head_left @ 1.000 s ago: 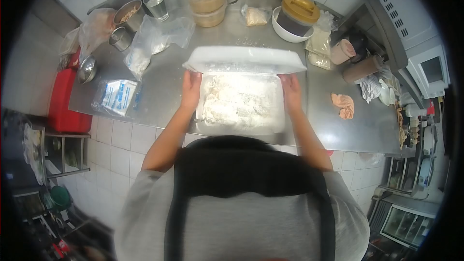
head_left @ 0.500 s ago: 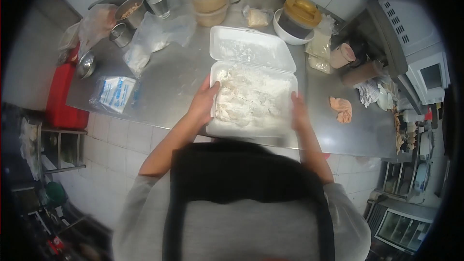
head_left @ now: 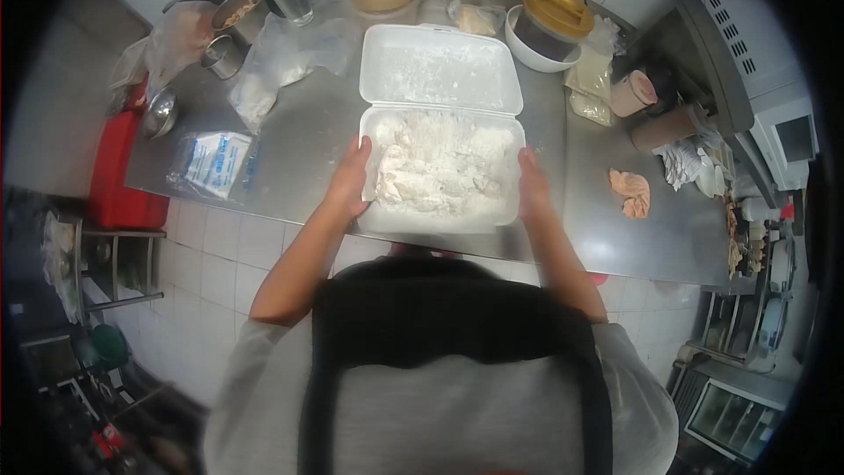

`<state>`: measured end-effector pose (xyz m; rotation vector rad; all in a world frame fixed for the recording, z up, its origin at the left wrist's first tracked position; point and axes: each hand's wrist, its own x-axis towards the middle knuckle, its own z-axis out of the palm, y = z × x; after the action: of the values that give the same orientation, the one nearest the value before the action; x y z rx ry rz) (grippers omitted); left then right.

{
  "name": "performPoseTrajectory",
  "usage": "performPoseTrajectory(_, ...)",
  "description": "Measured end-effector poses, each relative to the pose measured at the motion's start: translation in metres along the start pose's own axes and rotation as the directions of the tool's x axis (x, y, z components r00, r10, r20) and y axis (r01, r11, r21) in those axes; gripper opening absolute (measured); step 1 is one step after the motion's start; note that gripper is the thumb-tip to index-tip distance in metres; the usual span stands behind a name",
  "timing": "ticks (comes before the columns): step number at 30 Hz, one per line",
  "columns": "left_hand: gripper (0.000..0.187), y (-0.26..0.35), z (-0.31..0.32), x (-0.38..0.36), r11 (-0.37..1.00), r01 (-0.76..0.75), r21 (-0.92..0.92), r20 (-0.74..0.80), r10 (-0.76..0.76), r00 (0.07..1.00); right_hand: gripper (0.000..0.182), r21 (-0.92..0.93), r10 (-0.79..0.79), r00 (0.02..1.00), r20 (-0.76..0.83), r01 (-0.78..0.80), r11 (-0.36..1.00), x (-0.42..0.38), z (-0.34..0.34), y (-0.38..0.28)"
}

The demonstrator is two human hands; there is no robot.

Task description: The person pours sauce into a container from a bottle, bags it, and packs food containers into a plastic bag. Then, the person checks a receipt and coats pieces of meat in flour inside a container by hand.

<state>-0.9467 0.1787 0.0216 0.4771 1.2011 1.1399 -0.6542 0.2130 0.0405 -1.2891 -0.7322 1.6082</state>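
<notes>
The foam box (head_left: 431,223) sits open between both hands (head_left: 352,178), which clasp its left and right sides.

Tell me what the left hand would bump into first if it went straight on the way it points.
Most likely the white foam box, which the left hand grips at the side; just beyond, its open lid seems in line, though depth is unclear.

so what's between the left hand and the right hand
The head view shows a white foam clamshell container, lid open, lumpy white powder in its base, between the left hand and right hand, which hold its sides.
</notes>
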Motion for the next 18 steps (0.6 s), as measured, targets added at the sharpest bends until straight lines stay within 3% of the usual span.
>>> performPoseTrajectory(2,0.054,0.003,0.0,-0.005,0.999,0.033,0.026,-0.057,-0.031,0.998,0.048,-0.013,-0.011,1.0,0.007,0.012,1.0,0.001,0.006,0.002)
performPoseTrajectory(7,0.053,0.013,0.0,-0.003,0.99,-0.017,-0.138,0.038,0.022,0.999,0.048,0.015,0.01,0.998,0.063,-0.011,1.0,0.016,0.004,-0.003)
performPoseTrajectory(10,0.056,0.015,0.001,0.003,0.992,0.067,0.108,-0.152,-0.05,0.987,0.047,-0.036,0.041,0.999,-0.026,-0.042,0.998,0.022,0.011,-0.005)
performPoseTrajectory(13,0.055,0.02,0.002,-0.002,0.981,0.03,-0.192,0.026,-0.025,0.999,0.047,0.008,0.014,1.0,0.028,-0.014,1.0,0.027,0.004,-0.007)
performPoseTrajectory(16,0.055,0.0,-0.026,0.033,0.999,0.032,0.042,-0.021,-0.031,0.999,0.047,0.011,0.074,0.995,0.066,-0.075,0.997,0.035,-0.002,-0.005)
performPoseTrajectory(18,0.056,-0.007,-0.024,0.039,0.997,-0.017,-0.075,0.04,0.02,0.999,0.047,0.012,0.048,0.997,0.061,-0.049,0.999,0.039,-0.004,-0.009)
